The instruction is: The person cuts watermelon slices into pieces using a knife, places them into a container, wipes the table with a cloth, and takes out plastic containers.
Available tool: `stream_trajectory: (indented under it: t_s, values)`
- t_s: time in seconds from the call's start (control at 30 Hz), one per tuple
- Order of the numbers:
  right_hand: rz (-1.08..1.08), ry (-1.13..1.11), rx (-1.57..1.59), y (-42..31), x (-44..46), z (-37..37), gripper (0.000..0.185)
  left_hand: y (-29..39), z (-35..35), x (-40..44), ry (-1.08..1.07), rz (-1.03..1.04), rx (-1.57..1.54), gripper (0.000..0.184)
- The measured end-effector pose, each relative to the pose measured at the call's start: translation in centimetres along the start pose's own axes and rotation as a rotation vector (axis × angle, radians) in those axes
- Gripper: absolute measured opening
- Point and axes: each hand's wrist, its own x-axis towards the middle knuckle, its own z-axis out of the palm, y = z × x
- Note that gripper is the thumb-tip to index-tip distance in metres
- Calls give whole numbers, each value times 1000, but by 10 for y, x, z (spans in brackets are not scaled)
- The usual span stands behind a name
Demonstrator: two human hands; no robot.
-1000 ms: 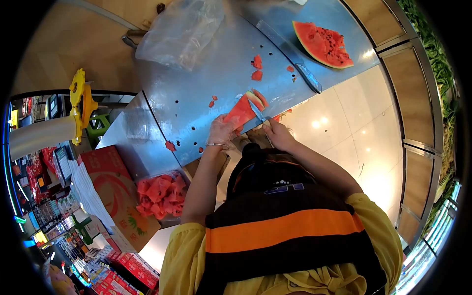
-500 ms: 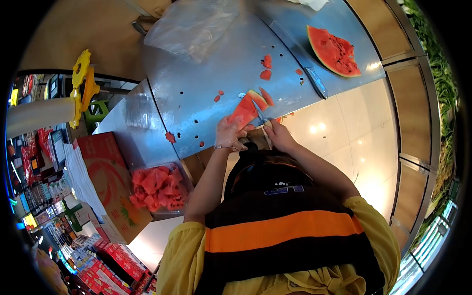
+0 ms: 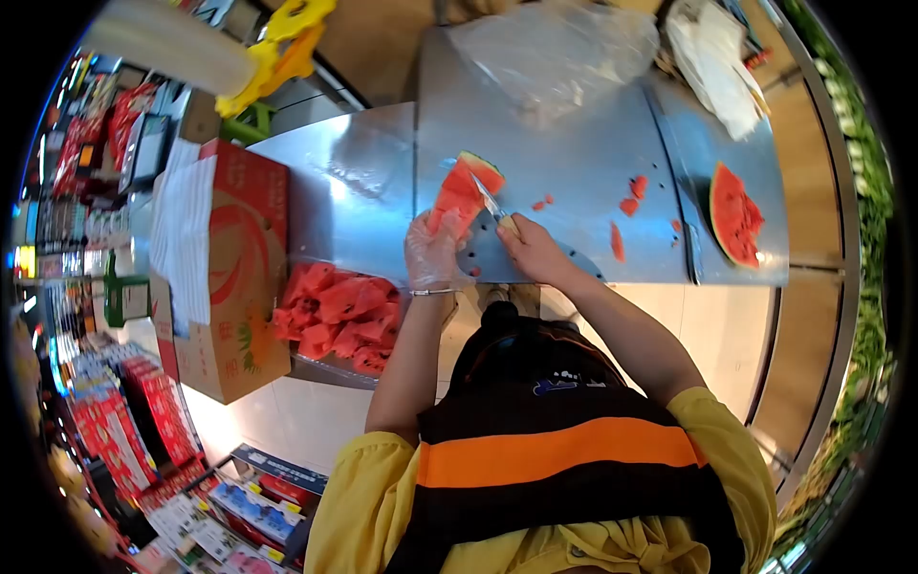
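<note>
My left hand, in a clear plastic glove, grips a watermelon slice with a strip of rind at its far end. The fingers of my right hand are wrapped round the pale handle of a small knife. Its blade lies against the slice's right side, near the rind. Left of my left hand, a clear tub full of red watermelon chunks sits by the table's near edge. A larger cut watermelon wedge rests at the table's right end, with a second knife lying beside it.
Small watermelon scraps and seeds dot the metal table. A clear plastic bag lies at the back, near a white bag. A cardboard box with white sheets stands left of the tub. Shelves of packaged goods line the left.
The camera view has turned left. Both hands, with the slice and the small knife, have moved left across the table, nearer the tub, leaving a thin watermelon piece behind on the right.
</note>
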Motion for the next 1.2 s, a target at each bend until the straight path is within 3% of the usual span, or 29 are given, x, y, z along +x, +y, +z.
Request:
stream_trajectory:
  t_s: [0.1,0.13,0.2,0.23,0.3,0.33,0.4,0.43,0.5,0.57,0.63,0.7,0.77,0.83,0.87,0.9,0.93,0.97,1.03,1.2]
  values:
    - [-82,-41,-110,-25,49,27,29,36,-39,41,12,54,90,19]
    - [-100,-60,-119,-46,61,34,29,46,-50,55,45,129,261,21]
    - [441,-360,516,-85,80,45,29,62,-66,70,126,257,513,27]
    - [433,-372,507,-95,89,54,29,69,-71,77,140,264,507,27]
    - [523,-444,733,-107,103,69,31,78,-79,89,361,498,1044,30]
    - [521,-447,726,-107,112,74,31,84,-82,91,376,455,1082,31]
    - [313,-314,327,-95,126,86,29,82,-97,108,427,507,1166,28]
    - [315,-312,319,-87,130,89,29,83,-104,116,477,562,1252,27]
    - [-198,113,-591,-72,135,88,29,86,-120,125,490,554,1313,26]
    - [-153,110,-652,-81,135,84,26,91,-137,133,550,590,1411,28]
    - [-235,205,-811,-80,143,79,26,99,-149,131,587,489,1316,30]
    - [-242,249,-779,-81,150,75,25,106,-157,128,577,487,1264,31]
    - [-244,300,-744,-82,153,65,24,109,-158,121,378,132,655,29]
    - [-248,295,-498,-89,139,44,22,105,-150,96,288,124,489,28]
    - [-224,322,-504,-87,127,33,22,101,-144,83,177,178,315,27]
    - [-195,279,-314,-84,108,19,21,96,-132,70,47,221,134,26]
    - [-164,246,-125,-76,84,2,21,92,-117,52,-10,195,65,27]
    - [-133,303,-137,-64,54,-15,21,86,-103,32,-69,168,-2,27]
    - [3,191,228,-40,-9,-36,20,65,-75,-11,-128,10,-138,30]
    - [104,520,659,38,-192,-84,7,-32,-9,-95,-443,-349,-52,29]
